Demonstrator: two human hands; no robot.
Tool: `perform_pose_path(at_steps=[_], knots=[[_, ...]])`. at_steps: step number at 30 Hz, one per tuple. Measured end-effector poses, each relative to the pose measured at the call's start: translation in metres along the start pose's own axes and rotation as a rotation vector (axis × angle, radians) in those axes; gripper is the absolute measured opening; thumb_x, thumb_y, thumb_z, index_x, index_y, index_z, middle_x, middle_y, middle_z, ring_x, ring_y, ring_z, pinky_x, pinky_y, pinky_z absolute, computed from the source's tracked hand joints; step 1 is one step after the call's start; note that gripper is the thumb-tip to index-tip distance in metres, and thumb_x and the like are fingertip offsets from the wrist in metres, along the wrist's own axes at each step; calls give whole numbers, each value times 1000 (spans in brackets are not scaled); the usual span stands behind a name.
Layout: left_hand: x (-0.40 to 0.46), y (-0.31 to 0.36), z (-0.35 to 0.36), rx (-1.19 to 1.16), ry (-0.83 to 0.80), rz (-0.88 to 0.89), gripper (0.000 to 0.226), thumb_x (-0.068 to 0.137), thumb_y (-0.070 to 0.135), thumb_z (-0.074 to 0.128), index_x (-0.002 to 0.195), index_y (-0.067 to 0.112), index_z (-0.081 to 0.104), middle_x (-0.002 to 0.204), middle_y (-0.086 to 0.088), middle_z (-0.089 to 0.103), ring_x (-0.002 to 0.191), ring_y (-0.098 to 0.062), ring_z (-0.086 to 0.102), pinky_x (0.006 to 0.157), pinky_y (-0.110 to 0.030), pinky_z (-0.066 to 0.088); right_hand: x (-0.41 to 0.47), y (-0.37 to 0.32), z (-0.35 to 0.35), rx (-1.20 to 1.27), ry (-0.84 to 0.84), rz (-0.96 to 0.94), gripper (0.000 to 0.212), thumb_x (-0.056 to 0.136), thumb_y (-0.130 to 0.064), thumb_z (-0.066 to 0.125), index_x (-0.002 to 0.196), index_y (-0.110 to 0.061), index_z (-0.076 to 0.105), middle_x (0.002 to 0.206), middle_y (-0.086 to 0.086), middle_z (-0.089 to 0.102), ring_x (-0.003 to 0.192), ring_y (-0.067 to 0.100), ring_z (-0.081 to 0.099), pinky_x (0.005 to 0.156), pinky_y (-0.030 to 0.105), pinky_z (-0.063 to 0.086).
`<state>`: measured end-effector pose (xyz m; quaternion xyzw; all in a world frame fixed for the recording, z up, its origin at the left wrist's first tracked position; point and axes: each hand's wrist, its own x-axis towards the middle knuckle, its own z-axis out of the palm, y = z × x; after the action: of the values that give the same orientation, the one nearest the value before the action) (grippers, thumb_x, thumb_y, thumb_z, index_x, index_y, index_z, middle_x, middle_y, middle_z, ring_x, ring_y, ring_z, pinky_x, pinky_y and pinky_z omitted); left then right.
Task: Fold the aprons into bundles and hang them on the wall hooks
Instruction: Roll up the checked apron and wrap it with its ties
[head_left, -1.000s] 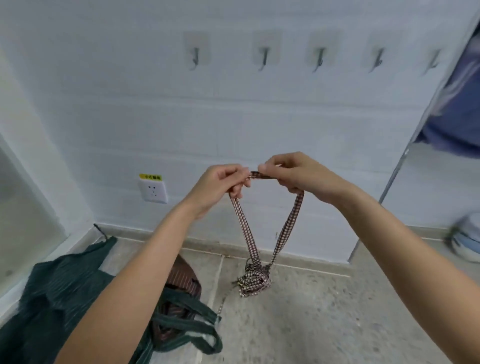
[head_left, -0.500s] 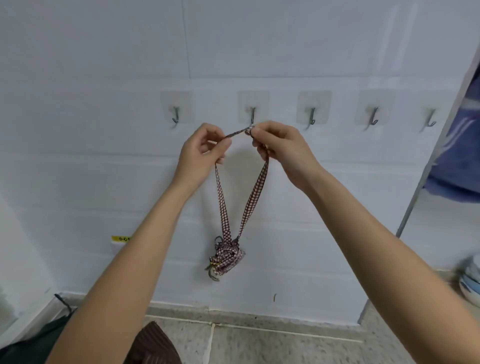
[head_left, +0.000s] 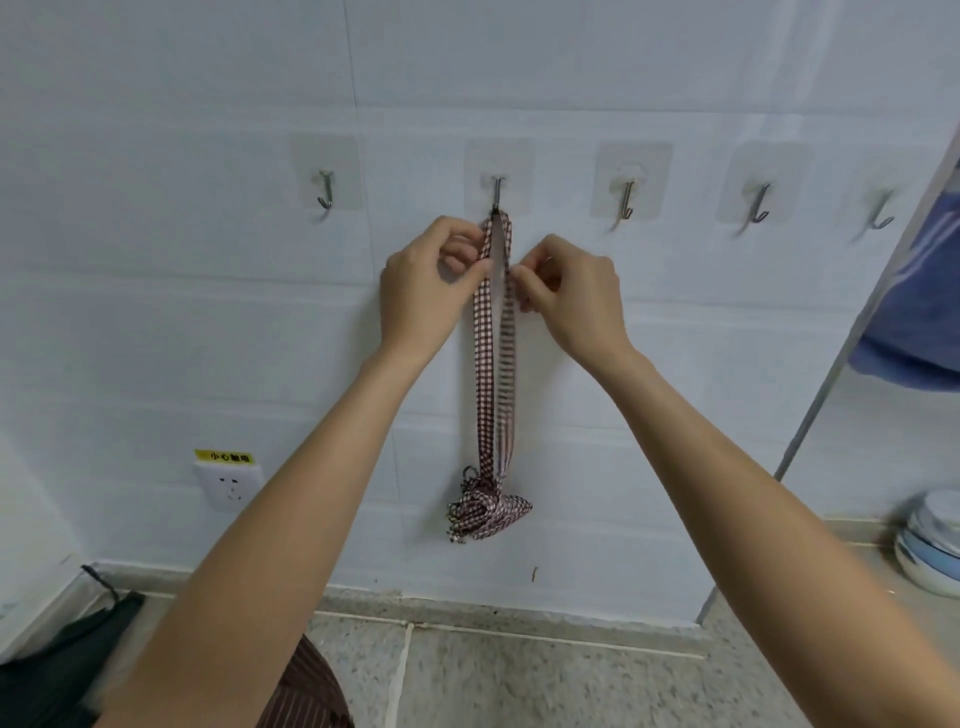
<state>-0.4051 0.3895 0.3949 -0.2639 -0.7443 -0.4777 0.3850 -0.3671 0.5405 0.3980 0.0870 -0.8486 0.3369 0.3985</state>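
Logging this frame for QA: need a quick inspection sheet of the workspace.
Surface: white tiled wall; speckled grey floor.
Job's things: red-white checked apron bundle, strap loop over second metal hook from left; four hooks bare.
Clutter: dark green cloth, brown striped cloth, stacked bowls.
Grippers: left hand and right hand pinch the strap.
Cables: nothing seen.
Surroundings: white wall socket, blue cloth.
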Motion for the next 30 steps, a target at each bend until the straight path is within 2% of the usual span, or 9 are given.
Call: perform_pose_path(at_steps=[6,8,11,13,16,18,22,27,30], knots=[[-71,-25,-5,-78,-148,-223,21,83,32,65,101,21,61,85,15,63,79,6,58,78,-18,47,-73,34,20,-25,-192,63,6,86,-26,59,89,-21,61,80,-9,69,76,12,65,75,39,52],[-109,-44,-9,-68,-322,-357,27,81,35,67,103,21,60,95,11,65,86,2,60,86,-26,49,-110,53,31,-10,-339,121,16,84,-22,62,99,-17,58,94,-8,65,86,11,63,81,39,50],[-161,-71,-13,65,-726,-521,63,70,36,79,123,23,48,125,2,53,113,-13,52,97,-35,44,-157,75,51,-63,-593,161,46,80,-23,69,118,-10,44,119,2,56,108,19,55,89,33,45],[-182,-79,-10,125,-883,-561,78,64,30,83,128,24,40,131,-3,46,118,-18,47,99,-36,41,-175,78,66,-94,-666,146,55,82,-23,69,126,-8,39,126,7,54,113,22,53,86,31,43],[-187,-74,-7,90,-731,-587,54,73,20,78,118,18,50,112,2,59,87,-14,61,75,-22,48,-188,77,84,-143,-550,185,45,85,-26,65,121,-9,44,110,9,64,98,28,60,75,37,46],[-179,-69,-4,113,-564,-548,37,75,25,77,107,19,59,96,11,62,73,-6,60,64,-13,44,-196,79,91,-5,-422,366,34,85,-31,66,106,-9,52,93,6,67,84,25,64,73,42,49],[-173,-69,7,115,-490,-438,20,73,31,77,89,24,68,78,8,67,67,-4,61,67,-17,47,-215,83,99,290,-270,616,28,81,-39,67,80,-15,53,69,4,58,65,23,55,69,52,51],[-173,-80,29,163,-588,-363,15,78,28,73,92,20,71,72,-3,67,68,-16,63,69,-28,50,-211,87,100,164,-210,601,16,85,-26,66,83,-20,52,71,-5,61,68,17,58,63,31,43],[-177,-86,34,161,-597,-358,15,78,30,73,91,23,71,69,-1,66,65,-14,61,67,-31,51,-205,94,97,119,-241,564,14,86,-21,65,83,-17,52,71,-4,61,71,21,60,63,32,43]])
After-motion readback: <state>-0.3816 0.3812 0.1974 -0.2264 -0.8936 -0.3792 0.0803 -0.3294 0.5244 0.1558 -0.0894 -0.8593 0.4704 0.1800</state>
